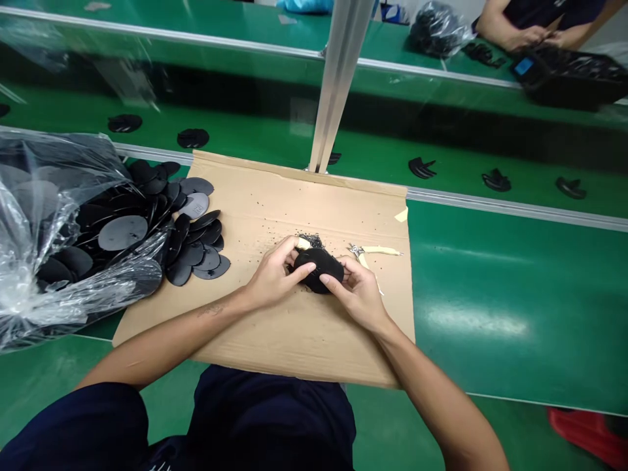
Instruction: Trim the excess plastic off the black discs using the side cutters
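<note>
Between both hands I hold a round black plastic disc over the middle of a cardboard sheet. My left hand is closed on the disc's left edge, thumb on top; a pale wrap covers one fingertip. On the right edge, my right hand grips with its thumb on the near side and the fingers behind. Small black trimmings lie heaped just beyond the disc. Nippers with pale yellow handles rest spread on the cardboard, right of my right hand.
Left, a clear plastic bag spills many black discs onto the cardboard. A metal post rises behind it. Beyond the rail, black parts lie spaced along a green surface. Across, another person's hands work near a black bin.
</note>
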`<action>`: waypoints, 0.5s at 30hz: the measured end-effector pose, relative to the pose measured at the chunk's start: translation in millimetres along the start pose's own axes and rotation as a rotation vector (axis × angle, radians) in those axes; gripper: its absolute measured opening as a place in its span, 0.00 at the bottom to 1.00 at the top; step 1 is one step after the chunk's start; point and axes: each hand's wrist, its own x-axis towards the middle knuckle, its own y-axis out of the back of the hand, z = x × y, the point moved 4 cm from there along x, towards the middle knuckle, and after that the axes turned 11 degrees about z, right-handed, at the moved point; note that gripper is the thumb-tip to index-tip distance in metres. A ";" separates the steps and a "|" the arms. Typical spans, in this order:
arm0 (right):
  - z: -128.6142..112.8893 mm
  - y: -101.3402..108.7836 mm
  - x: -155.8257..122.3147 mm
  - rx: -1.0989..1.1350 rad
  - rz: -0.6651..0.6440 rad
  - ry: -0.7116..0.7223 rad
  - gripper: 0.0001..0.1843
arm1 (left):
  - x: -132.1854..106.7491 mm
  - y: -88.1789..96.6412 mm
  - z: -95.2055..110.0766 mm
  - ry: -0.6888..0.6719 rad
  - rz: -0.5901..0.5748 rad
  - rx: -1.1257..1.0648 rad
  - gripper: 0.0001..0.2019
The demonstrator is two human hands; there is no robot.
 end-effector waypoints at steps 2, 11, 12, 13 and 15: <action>-0.2 -0.2 -0.5 -0.009 -0.006 0.000 0.24 | -0.2 -1.6 4.8 -0.042 -0.027 0.037 0.09; 1.9 1.0 -1.4 -0.140 0.025 0.095 0.22 | -7.3 -6.0 15.2 -0.294 -0.065 0.201 0.11; 1.4 1.2 -1.8 -0.166 0.028 0.121 0.22 | -8.4 -5.7 15.6 -0.316 -0.069 0.211 0.11; 0.5 1.5 -2.4 -0.192 0.031 0.150 0.21 | -9.2 -5.2 15.7 -0.326 -0.072 0.210 0.11; -2.0 2.0 -4.0 -0.239 0.032 0.209 0.20 | -9.4 -3.6 14.9 -0.295 -0.074 0.160 0.13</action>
